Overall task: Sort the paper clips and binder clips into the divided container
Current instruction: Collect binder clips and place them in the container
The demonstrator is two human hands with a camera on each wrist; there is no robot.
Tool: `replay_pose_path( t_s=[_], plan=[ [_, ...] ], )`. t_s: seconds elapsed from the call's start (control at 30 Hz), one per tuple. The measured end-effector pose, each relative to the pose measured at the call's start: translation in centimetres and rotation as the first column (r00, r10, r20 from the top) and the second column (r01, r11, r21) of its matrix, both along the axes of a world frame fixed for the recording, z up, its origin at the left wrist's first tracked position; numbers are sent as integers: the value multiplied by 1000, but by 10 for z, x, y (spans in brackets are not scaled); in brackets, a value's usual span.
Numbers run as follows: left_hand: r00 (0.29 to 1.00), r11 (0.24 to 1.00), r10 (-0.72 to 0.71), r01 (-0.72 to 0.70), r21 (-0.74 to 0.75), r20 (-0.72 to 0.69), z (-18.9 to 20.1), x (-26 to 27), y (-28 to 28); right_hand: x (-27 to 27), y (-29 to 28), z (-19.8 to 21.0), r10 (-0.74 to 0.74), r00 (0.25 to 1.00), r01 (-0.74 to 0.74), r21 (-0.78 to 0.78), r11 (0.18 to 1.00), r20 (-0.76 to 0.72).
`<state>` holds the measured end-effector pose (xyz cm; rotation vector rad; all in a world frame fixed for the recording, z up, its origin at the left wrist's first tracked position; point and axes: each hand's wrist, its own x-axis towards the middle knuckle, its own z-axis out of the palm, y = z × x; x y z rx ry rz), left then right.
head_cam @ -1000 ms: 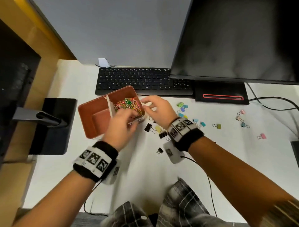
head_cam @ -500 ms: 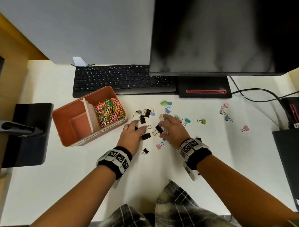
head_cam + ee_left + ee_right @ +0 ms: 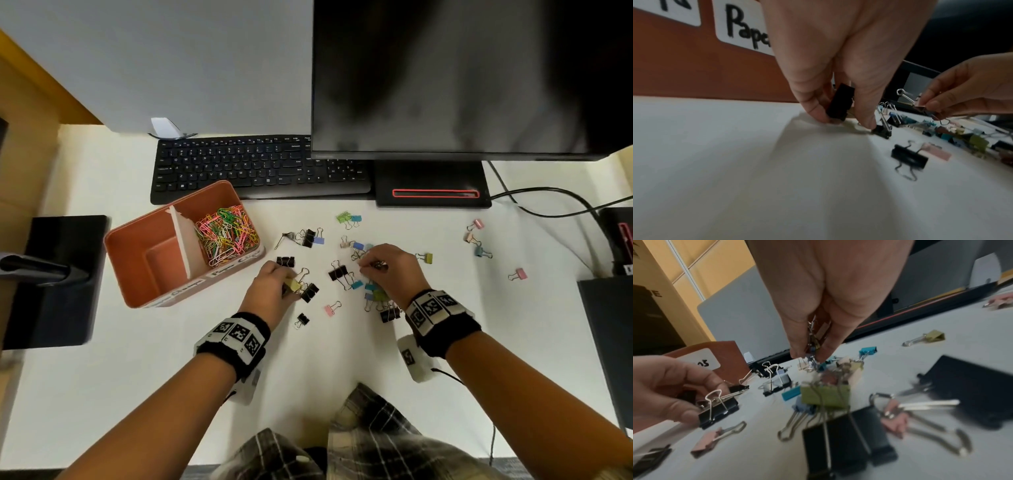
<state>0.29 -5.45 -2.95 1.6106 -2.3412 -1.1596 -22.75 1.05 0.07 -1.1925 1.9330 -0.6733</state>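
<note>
Fingers of the left hand (image 3: pixel 270 291) grip a black binder clip (image 3: pixel 839 104); the right hand (image 3: pixel 390 270) pinches small clips (image 3: pixel 813 337).

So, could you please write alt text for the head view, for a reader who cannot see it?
Both hands gather binder clips scattered on a white desk: the left hand and the right hand each pinch some. To the left stands an orange box, its right half full of coloured paper clips, its left half empty.
</note>
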Motion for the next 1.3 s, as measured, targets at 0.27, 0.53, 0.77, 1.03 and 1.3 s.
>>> replay_pose_path(
  t_s=[0.27,0.53,0.77,1.03,1.3],
  plan=[
    [987,987,48,-70,-144,-152,69,29,5,12,-8,33,96,995,-99,-159,982,-26],
    [921,860,388,-372,-350,-26,114,130,-57,161,-98,73,413,911,-378,-379,845,14],
    [930,887,354,-301,-349,95,114,153,-69,222,-125,76,451,888,-416,-255,873,92],
    [978,976,-19,-26,-214,-206,100,63,-6,78,-72,37,155,967,-185,-136,973,-203],
    [999,999,-2,0,52,40,37,-27,-7,10,-75,7,343,881,-259,273,926,-327]
  ],
)
